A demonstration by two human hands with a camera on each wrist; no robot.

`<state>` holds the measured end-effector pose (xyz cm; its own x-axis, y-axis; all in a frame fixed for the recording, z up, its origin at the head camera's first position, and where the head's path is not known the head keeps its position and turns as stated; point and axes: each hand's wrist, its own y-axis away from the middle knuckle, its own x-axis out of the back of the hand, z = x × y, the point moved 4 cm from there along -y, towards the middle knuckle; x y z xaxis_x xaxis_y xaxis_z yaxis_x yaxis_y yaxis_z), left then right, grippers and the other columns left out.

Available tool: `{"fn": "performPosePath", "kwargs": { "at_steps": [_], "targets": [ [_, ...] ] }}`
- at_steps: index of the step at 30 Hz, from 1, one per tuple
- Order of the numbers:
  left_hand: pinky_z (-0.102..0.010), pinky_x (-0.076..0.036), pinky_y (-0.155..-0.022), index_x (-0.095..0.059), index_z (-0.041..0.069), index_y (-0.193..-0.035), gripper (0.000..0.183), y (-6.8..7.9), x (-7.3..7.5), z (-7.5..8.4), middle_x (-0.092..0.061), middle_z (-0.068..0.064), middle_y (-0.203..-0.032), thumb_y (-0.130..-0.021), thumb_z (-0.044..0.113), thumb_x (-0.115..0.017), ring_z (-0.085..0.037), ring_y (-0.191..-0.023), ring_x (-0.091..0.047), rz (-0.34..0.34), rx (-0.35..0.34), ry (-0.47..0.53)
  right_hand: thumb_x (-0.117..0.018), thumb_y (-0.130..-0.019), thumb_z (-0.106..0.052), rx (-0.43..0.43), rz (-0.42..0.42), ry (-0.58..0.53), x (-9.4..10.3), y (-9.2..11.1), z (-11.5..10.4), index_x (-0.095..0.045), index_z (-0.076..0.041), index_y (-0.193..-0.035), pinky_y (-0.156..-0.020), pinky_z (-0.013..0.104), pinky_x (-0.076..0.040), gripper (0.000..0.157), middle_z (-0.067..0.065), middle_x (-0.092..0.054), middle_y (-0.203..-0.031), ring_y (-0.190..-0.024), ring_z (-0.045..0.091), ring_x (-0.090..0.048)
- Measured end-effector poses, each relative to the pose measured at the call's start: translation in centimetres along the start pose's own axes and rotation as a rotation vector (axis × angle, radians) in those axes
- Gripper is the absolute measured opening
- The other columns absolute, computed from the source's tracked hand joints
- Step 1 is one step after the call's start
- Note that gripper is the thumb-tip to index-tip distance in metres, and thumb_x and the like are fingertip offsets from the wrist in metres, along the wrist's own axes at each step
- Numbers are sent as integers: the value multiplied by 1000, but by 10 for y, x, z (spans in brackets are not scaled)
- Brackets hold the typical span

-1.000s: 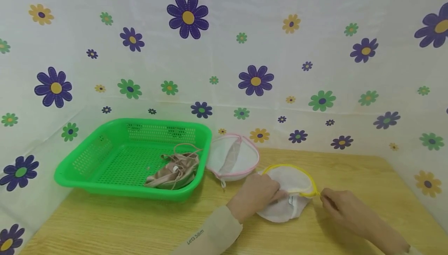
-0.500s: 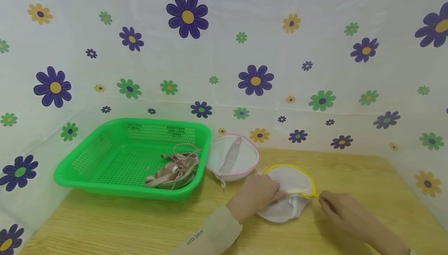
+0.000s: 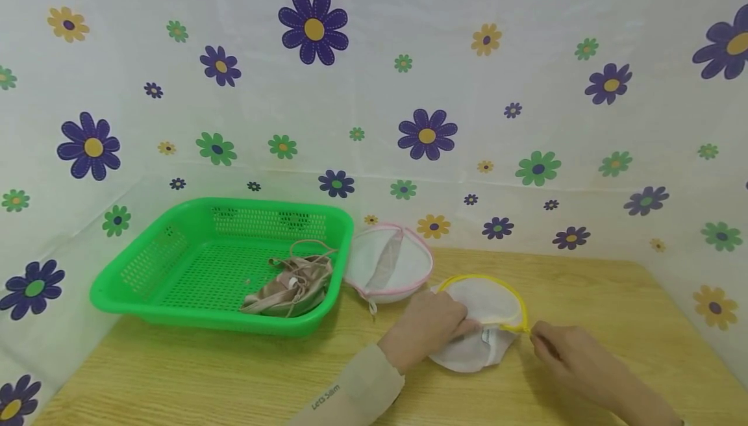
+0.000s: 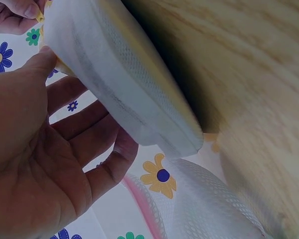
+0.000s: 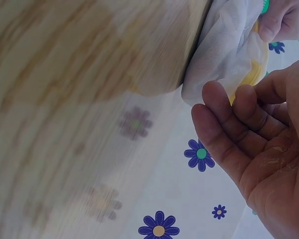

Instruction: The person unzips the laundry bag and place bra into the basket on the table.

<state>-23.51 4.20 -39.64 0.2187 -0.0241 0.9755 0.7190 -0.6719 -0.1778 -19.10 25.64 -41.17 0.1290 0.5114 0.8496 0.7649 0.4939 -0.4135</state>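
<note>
A white mesh laundry bag with yellow trim lies on the table in the head view, its near part slumped toward me. My left hand grips its left side, thumb on the near edge; in the left wrist view that hand's fingers curl behind the white fabric. At the bag's right corner, my right hand pinches the small yellow zipper end. The left wrist view shows a yellow tab between that hand's fingertips. What the bag contains is hidden.
Behind and left of it sits a second white mesh bag with pink trim, against the green plastic basket. A crumpled beige cloth item with cords lies in the basket. A flowered sheet hangs around the wooden table.
My right hand has shifted slightly left and toward me, along the bag's right corner, with the yellow zipper end. The left hand and the other things stay in place.
</note>
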Motion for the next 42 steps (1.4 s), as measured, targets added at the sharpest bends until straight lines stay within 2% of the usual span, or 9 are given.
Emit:
{"fn": "performPosePath", "kwargs": {
  "at_steps": [8,17,27,35,42],
  "targets": [
    [-22,-40,-53,-68,21,-73,50,0,-1,-1,-49,9,-59,-103,55,-47,-6,-53,-39,-4,5,5,-64,-88,7,14,14,7,0,0,-2,-55,-20,-79,-48,15,-33,30,-24,-37,-66,-58,-12,-30],
    [-21,-35,-53,-65,21,-70,50,0,-1,-1,-44,9,-59,-103,55,-47,-6,-55,-36,-22,8,12,-65,-88,7,5,22,23,-2,0,-3,-53,-22,-79,-48,15,-32,33,-24,-34,-66,-58,-12,-28],
    [-22,-36,-52,-65,21,-71,50,1,0,-1,-47,9,-60,-102,56,-48,-6,-55,-37,-20,12,1,-66,-85,9,46,49,17,-2,0,-8,-56,-19,-79,-47,13,-32,30,-25,-37,-66,-58,-13,-29],
    [-22,-39,-53,-68,21,-73,49,1,0,-1,-54,9,-62,-101,57,-48,-6,-55,-41,-21,7,7,-64,-88,7,4,19,-4,-3,1,-10,-57,-20,-80,-48,15,-34,29,-24,-38,-66,-58,-12,-31],
    [-22,-40,-52,-66,22,-70,50,1,1,0,-52,9,-61,-101,58,-49,-5,-54,-39,-9,9,0,-65,-87,7,41,35,-32,-5,1,-15,-56,-21,-79,-47,13,-34,31,-25,-38,-66,-59,-13,-31]
  ]
}}
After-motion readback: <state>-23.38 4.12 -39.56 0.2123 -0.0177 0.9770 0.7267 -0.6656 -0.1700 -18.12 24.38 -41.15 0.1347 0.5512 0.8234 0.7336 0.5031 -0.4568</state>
